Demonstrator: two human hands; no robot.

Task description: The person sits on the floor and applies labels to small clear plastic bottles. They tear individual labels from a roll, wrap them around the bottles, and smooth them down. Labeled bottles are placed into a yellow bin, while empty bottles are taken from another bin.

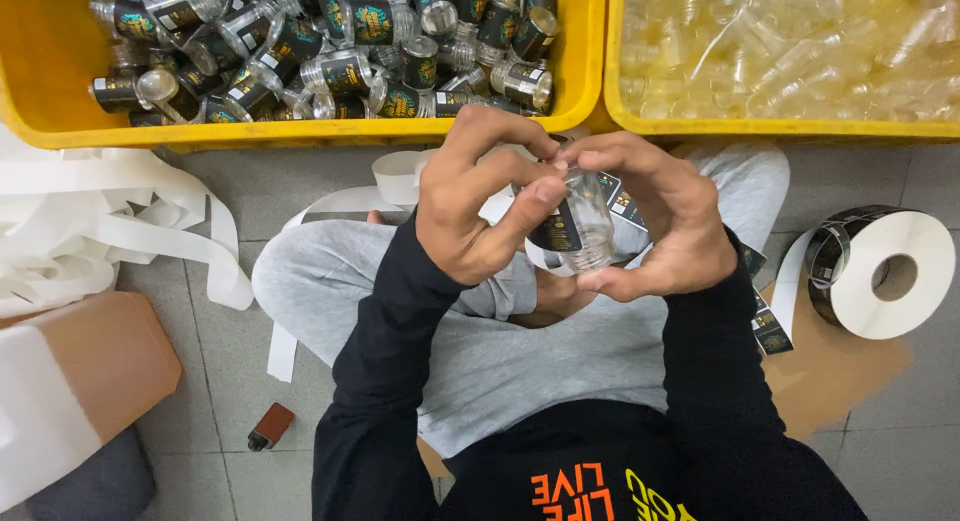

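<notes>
From the head view, looking straight down, the person sits cross-legged on the tiled floor (880,421) in grey trousers, and both hands meet over the lap around one small clear jar (585,221). The left hand (470,216) is curled about the jar's near side with its thumb pressed across a dark label (556,231) that lies partly on the jar's wall; the right hand (660,221) cups the other side, fingers bent over the top, so both are closed on the jar. By my judgement the label is going on at this moment, stuck along one edge and not yet smoothed all the way round. The left yellow crate (300,131) already holds a good heap of labelled jars (330,41), while the right yellow crate (780,129) is full of bare clear ones (790,41), so plenty seems left. A roll of labels (880,271) lies by the right knee, and loose white backing strip (110,221) piles up at the left. Both crates are cut off at the top, so their full loads cannot be told; the fingers hide much of the jar and how far the label wraps, and the bare jars blur together
</notes>
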